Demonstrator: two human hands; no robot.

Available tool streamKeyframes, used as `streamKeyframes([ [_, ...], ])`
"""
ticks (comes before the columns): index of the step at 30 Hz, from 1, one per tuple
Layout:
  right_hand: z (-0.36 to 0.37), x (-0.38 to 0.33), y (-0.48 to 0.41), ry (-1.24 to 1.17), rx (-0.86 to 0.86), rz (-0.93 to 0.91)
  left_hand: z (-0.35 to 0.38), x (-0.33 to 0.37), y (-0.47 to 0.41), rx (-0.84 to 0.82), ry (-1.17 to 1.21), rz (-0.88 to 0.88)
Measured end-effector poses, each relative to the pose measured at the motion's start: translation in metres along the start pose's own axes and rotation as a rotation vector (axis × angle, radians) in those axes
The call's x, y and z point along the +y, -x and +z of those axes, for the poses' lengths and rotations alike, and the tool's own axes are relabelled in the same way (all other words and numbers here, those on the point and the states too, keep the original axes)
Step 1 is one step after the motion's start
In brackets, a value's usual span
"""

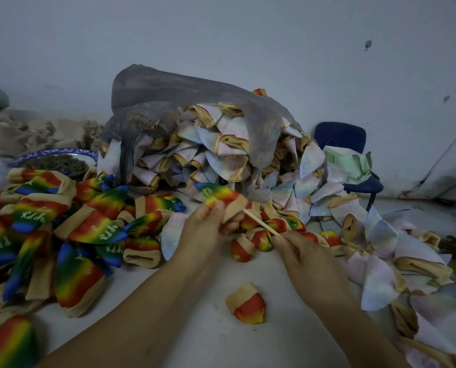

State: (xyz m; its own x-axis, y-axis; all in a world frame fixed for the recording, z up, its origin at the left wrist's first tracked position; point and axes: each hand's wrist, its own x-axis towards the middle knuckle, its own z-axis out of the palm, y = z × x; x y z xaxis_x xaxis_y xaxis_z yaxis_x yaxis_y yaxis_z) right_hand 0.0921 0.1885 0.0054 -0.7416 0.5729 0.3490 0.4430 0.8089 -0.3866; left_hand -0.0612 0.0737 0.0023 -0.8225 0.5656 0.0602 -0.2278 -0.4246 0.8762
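Turning a sewn pouch with a stick. The left hand (205, 224) pinches the pouch (218, 195) at its tan cuff, thumb and fingers curled round the cloth; the rainbow tip points up and away from the grip. The right hand (298, 251) pinches the near end of the stick (261, 221) between curled fingertips. The far end of the stick enters the cuff just beside the left fingers; how deep it reaches inside cannot be told. Left of the grip lie the rainbow pieces (62, 221); beyond it, pale pieces (221, 155) spill from a grey bag (168, 88); below it one small piece (246, 306) lies alone on the table (195, 328).

Likely faults from here:
- A hard push would probably drive the stick through the seam at the tip, since the cloth there looks thin.
- The left pinch covers only the cuff edge; if it slackens, the pouch may ride along the stick and bunch instead of filling out.
- The stick is slender and held at its very end, so a sideways load could bend or snap it.
- Set down beyond the grip, the pouch could get lost among the pale pieces
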Motion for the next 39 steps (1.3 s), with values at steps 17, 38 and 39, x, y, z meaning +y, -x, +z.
streamKeyframes([
  [17, -0.012, -0.009, -0.005, -0.654, 0.035, 0.167, 0.008, -0.008, 0.013, -0.194, -0.240, -0.099],
  [38, -0.012, -0.018, -0.001, -1.297, -0.152, 0.283, 0.015, 0.003, 0.026, -0.510, -0.613, 0.027],
  [39, -0.013, -0.017, -0.001, -1.305, -0.164, 0.277, 0.015, 0.003, 0.028, -0.546, -0.652, 0.022],
])
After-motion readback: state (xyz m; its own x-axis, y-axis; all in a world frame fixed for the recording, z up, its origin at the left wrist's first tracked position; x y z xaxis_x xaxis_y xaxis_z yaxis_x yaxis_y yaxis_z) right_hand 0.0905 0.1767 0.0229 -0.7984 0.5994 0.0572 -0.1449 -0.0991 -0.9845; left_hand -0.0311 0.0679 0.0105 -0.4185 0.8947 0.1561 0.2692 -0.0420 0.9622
